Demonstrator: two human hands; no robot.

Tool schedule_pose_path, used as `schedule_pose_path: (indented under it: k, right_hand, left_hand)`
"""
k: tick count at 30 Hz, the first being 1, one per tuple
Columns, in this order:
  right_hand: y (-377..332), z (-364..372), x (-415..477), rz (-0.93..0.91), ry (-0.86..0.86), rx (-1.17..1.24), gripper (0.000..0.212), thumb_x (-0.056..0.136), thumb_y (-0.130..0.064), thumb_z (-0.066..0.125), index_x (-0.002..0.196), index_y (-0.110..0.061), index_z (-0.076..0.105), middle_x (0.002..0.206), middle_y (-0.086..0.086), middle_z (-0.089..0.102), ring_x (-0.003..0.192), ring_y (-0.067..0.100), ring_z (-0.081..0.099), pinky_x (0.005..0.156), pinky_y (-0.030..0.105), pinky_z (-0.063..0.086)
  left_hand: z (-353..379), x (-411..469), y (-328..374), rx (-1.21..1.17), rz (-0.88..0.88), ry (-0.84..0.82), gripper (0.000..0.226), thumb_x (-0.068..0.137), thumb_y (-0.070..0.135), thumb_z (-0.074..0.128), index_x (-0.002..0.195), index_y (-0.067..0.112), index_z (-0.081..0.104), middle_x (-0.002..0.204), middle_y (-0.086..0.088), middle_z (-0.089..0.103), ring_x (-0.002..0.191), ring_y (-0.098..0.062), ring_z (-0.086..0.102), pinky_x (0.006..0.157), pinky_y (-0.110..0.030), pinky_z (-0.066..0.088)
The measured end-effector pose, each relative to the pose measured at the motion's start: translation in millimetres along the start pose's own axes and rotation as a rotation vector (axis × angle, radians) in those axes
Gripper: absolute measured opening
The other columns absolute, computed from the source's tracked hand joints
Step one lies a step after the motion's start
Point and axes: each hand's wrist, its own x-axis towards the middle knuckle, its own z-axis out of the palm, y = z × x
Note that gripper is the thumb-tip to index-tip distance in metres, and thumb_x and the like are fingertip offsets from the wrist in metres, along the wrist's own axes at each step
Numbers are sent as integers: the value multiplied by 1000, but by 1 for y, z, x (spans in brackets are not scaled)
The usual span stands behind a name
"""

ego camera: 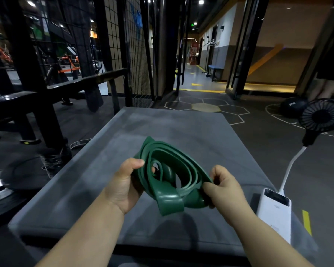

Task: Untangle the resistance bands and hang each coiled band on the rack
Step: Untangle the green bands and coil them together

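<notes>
Green rubber, flat and broad, wound into several loose turns: the resistance band point(169, 202) hangs in the air between both hands, above the near half of a grey padded mat point(162, 128), touching nothing else. It looks light and floppy, with 1 folded loop drooping from the bottom of the coil. The strip should stretch and spring back if let go, and its matt surface likely grips skin rather than slipping. Nothing about it seems fragile.

The left hand point(126, 183) clasps the coil's left side, thumb over the outer turns and fingers curled through the middle. The right hand point(225, 189) pinches the right edge, fingers clenched round the stacked layers. Holding all turns together at 2 opposite points seems the sound way, since any turn left free would probably sag out and tangle. For hanging, 1 hand through the centre should serve.

A white power bank point(274, 212) lies at the mat's right edge, its cable point(289, 168) running up to a small black fan point(321, 116). Farther off to the left stands a black wire grid panel point(137, 54), possibly the rack, though I cannot tell.
</notes>
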Motion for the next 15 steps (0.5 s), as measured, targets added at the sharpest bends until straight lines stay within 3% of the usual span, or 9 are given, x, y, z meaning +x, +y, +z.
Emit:
schedule_pose_path:
  k: [2,5,7,10,13,15]
  right_hand:
    - [4,1,-1,-70,33,-288,23,79,-5,60,74,-12,39,63,12,48,54,28,51,51,42,47]
    - [-1,4,-7,-72,-140,-519,16,90,-27,63,89,-19,50,85,3,60,73,25,62,68,44,56]
    - [-6,3,-11,-32,-268,-398,18,92,-25,63,104,-16,54,91,6,64,70,21,65,65,37,58]
    - [-11,2,-15,74,-381,-125,23,92,-10,64,112,-12,53,89,15,66,60,24,62,62,39,57]
    - [-7,-2,-12,94,-512,-211,37,86,-15,70,117,-17,51,95,15,67,68,20,63,65,34,55]
    - [-5,-12,-7,87,-597,-311,60,64,-33,78,117,-23,54,101,8,69,83,14,65,77,34,56]
  left_hand:
    - [1,0,0,0,-9,-12,55,46,29,70,96,6,70,75,-12,64,70,-24,63,66,-37,56]
    - [-1,-2,1,79,-57,-53,52,46,32,70,92,8,75,84,-16,70,76,-28,67,72,-39,57]
    - [-5,-2,3,138,-84,-71,54,48,34,70,94,7,76,94,-22,67,83,-34,65,75,-42,56]
    - [-9,-1,5,177,-108,-104,59,51,36,71,100,5,73,99,-25,62,87,-36,62,76,-43,54]
    - [-12,-1,6,223,-128,-158,51,50,34,71,92,6,76,91,-22,66,79,-32,65,72,-38,55]
    - [-13,0,8,287,-148,-195,53,49,32,70,92,2,75,89,-24,65,76,-32,65,70,-36,55]
